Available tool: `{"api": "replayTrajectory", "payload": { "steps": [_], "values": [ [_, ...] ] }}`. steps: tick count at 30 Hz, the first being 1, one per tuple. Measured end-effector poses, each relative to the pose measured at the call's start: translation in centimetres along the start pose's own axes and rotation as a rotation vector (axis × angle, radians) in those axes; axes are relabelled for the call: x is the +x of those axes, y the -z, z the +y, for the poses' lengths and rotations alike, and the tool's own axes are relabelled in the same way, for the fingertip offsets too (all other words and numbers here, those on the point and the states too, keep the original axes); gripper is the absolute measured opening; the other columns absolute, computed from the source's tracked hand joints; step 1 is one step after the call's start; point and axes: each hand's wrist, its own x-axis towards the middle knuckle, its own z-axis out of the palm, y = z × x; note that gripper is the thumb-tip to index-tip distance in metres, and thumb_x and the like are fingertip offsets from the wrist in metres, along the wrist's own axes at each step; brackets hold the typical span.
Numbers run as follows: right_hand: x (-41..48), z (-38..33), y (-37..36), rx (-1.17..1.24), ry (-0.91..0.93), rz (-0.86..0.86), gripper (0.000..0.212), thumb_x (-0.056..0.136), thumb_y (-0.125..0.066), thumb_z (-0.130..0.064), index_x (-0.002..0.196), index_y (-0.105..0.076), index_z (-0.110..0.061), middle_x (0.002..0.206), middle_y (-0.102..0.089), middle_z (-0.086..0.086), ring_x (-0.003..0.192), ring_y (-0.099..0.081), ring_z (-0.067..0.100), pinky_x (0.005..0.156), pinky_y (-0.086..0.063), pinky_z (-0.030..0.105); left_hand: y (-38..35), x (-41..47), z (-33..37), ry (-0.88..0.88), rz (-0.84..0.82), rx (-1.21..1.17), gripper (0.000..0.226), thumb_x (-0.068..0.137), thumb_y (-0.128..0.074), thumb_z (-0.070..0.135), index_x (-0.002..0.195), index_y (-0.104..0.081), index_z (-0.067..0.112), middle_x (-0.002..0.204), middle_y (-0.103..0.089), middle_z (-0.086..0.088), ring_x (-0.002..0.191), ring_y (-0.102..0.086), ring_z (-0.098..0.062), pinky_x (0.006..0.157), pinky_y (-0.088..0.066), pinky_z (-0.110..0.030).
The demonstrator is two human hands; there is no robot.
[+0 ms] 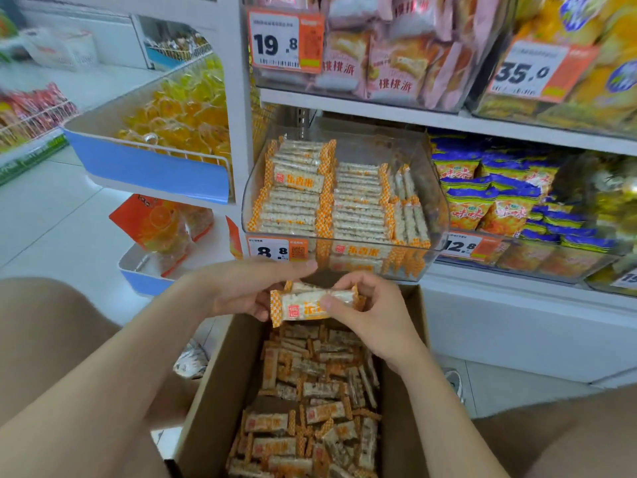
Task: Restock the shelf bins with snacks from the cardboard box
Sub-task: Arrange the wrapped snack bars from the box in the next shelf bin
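Both hands are on a small stack of snack bars point(303, 307). The left hand point(248, 294) holds the left end and the right hand point(372, 312) pinches the right end, thumb in front. Straight below the grip is the cardboard box point(213, 391), full of loose bars. Just above is the clear bin point(436, 215) with its 8.8 price tag point(277, 250).

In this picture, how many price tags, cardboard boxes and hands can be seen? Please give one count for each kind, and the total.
Price tags: 5 (19.8 tag, 35.0 tag, 8.8 tag, 12.8 tag, cut-off tag at the right edge)
Cardboard box: 1
Hands: 2 (left hand, right hand, both holding a snack bar)
Total: 8
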Motion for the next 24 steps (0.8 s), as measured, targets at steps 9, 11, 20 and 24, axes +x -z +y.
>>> {"api": "replayTrajectory", "payload": {
  "steps": [9,11,20,24],
  "values": [
    [2.6,-6.9,-0.9,-0.172,0.228,0.035,0.038,0.101,-0.068,-0.033,0.139,-0.06,-0.035,0.13,-0.065,-0.023,0.126,-0.056,-0.007,0.101,-0.046,0.016,5.2,-2.5,3.7,-0.423,0.212,0.237,0.075,0.075,-0.088,0.06,0.14,-0.059,0.038,0.135,-0.068,0.0,0.115,-0.07,-0.023,0.1,-0.056,-0.05],
    [3.9,-7.7,-0.8,-0.355,0.253,0.009,0.041,0.105,-0.059,-0.039,0.146,-0.054,-0.037,0.14,-0.058,-0.026,0.129,-0.049,-0.011,0.104,-0.041,0.014,6.0,-1.8,4.0,-0.447,0.281,0.258,0.08,0.073,-0.086,0.068,0.143,-0.057,0.041,0.137,-0.066,0.005,0.123,-0.066,-0.018,0.106,-0.053,-0.048],
    [14.3,-8.2,-1.8,-0.721,0.335,0.148,0.041,0.107,-0.055,-0.031,0.147,-0.053,-0.023,0.147,-0.058,-0.001,0.137,-0.051,0.021,0.116,-0.042,0.042,5.7,1.5,5.6,-0.48,0.941,0.441,0.021,0.098,-0.061,0.026,0.119,-0.064,0.026,0.115,-0.051,-0.003,0.115,-0.049,-0.029,0.098,-0.044,-0.041],
    [17.5,-7.6,-4.0,-0.973,0.372,0.056,0.041,0.105,-0.056,-0.024,0.146,-0.059,-0.02,0.146,-0.056,0.01,0.135,-0.047,0.033,0.116,-0.037,0.047,5.7,2.0,4.6,-0.322,0.894,0.547,0.046,0.094,-0.061,0.018,0.136,-0.044,0.013,0.127,-0.046,-0.016,0.116,-0.049,-0.042,0.093,-0.044,-0.046]
  ]
}}
